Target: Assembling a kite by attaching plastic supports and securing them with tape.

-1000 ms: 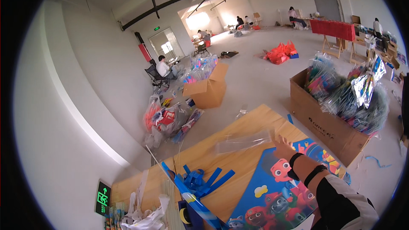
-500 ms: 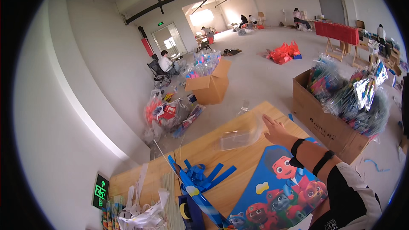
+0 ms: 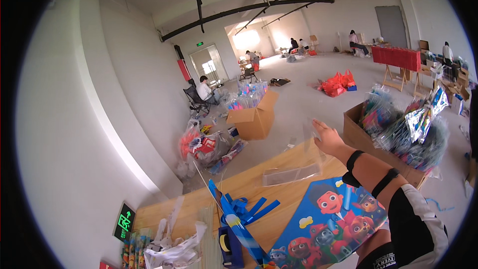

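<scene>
My right hand (image 3: 327, 138) reaches over the far right edge of the wooden table (image 3: 239, 177), its fingers stretched out. A thin clear film (image 3: 308, 129) shows beside the fingertips; I cannot make out whether they touch it. A clear plastic bag or sleeve (image 3: 291, 174) lies on the tabletop just left of the hand. Below the forearm, a blue printed sheet with cartoon characters (image 3: 328, 224) covers the near right of the table. My left hand does not show.
Blue ribbon strips (image 3: 251, 211), a blue tape dispenser (image 3: 230, 249) and white plastic bags (image 3: 174, 249) lie at the near left. Past the table stand cardboard boxes (image 3: 251, 123) filled with wrapped items. Bundled plastic bags (image 3: 204, 144) sit on the floor. Several people sit farther off.
The view has shifted, so the room appears lower in the picture. My right hand stays near the table's far right edge, fingers pointing more upward; the clear film is now nearer its fingertips.
</scene>
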Demonstrator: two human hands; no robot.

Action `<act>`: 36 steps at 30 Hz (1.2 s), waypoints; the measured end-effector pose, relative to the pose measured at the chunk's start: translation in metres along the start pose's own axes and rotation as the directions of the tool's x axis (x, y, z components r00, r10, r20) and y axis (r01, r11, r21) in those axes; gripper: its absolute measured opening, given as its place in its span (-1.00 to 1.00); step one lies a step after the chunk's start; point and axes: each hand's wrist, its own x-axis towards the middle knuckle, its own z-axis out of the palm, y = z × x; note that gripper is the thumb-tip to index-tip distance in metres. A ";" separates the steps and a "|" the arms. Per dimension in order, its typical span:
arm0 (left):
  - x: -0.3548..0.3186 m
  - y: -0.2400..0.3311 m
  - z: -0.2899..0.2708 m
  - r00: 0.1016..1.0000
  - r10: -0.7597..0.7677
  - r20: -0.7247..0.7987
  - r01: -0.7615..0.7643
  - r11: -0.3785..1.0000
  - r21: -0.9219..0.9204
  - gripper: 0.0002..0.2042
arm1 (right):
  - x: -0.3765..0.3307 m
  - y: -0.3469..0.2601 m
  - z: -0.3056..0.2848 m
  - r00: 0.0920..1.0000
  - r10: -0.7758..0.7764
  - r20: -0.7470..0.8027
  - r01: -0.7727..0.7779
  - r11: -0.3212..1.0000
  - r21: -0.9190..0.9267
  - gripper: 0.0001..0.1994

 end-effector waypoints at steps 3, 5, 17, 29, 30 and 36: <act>-0.004 0.019 -0.009 0.999 -0.011 -0.044 0.013 0.999 0.049 -0.73 | -0.011 -0.008 -0.033 0.964 -0.167 -0.207 0.192 0.975 0.108 -0.46; -0.009 0.029 -0.013 0.997 -0.049 -0.063 0.055 0.995 0.086 -0.74 | -0.023 -0.026 -0.062 0.920 -0.253 -0.299 0.316 0.930 0.185 -0.53; -0.044 0.032 -0.005 0.973 0.231 -0.016 -0.174 0.685 -0.708 -0.84 | -0.236 -0.093 -0.151 0.842 0.332 -0.426 0.372 0.214 0.903 -0.60; -0.062 0.031 0.033 0.908 0.187 0.376 0.252 0.474 -0.844 -0.85 | -0.415 -0.162 -0.129 0.820 0.045 0.571 -0.356 -0.741 0.570 -0.72; -0.062 0.031 0.038 0.870 0.264 0.417 0.302 0.383 -0.873 -0.84 | -0.421 -0.160 -0.127 0.819 -0.019 0.573 -0.368 -0.785 0.499 -0.69; -0.067 0.032 0.047 0.856 0.154 0.493 0.451 0.243 -0.859 -0.82 | -0.419 -0.158 -0.143 0.807 -0.004 0.590 -0.316 -0.847 0.428 -0.68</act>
